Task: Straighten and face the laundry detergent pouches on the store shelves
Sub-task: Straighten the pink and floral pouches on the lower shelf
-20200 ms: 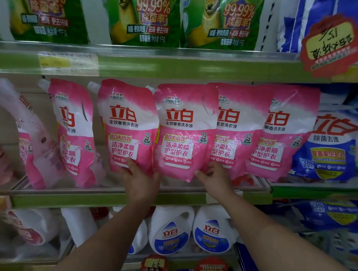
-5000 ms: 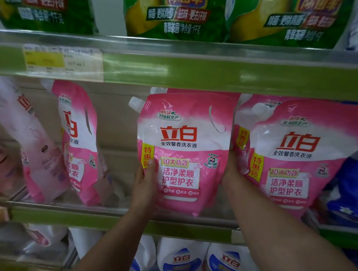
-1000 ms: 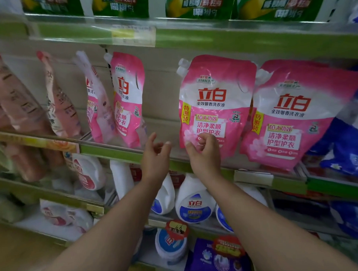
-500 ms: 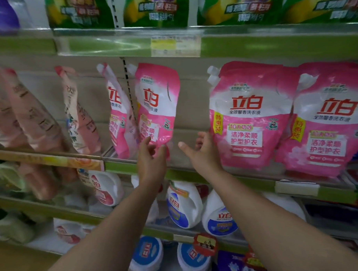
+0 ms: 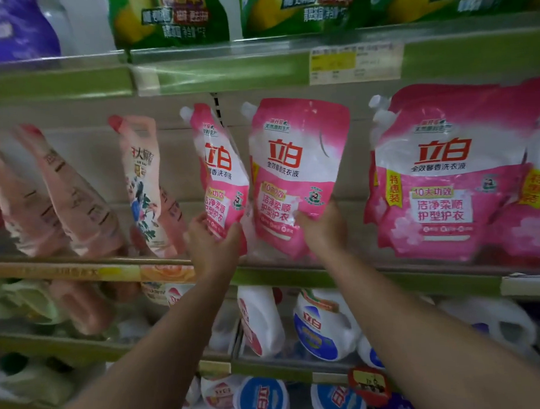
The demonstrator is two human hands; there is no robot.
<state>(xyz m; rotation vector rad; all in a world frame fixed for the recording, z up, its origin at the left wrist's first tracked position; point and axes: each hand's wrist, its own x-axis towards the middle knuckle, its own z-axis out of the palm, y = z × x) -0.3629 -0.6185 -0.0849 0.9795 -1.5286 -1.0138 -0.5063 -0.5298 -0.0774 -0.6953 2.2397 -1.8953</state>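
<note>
Two pink detergent pouches stand side by side on the middle shelf (image 5: 295,277). The left pouch (image 5: 220,172) is turned partly sideways and leans left. My left hand (image 5: 213,247) grips its bottom edge, thumb in front. The right pouch (image 5: 295,173) faces forward, tilted a little. My right hand (image 5: 323,230) holds its lower right corner. Further right, two more pink pouches (image 5: 442,174) stand facing front, one behind the other.
Peach pouches (image 5: 66,193) and a floral pouch (image 5: 142,184) lean on the shelf at left. Green pouches (image 5: 170,18) fill the shelf above. White detergent jugs (image 5: 322,325) stand on the shelf below. A yellow price label (image 5: 354,63) hangs on the upper shelf edge.
The view has shifted left. Both hands have risen and closed on the bottoms of the two pink pouches, and the right-hand pouch now faces more to the front.
</note>
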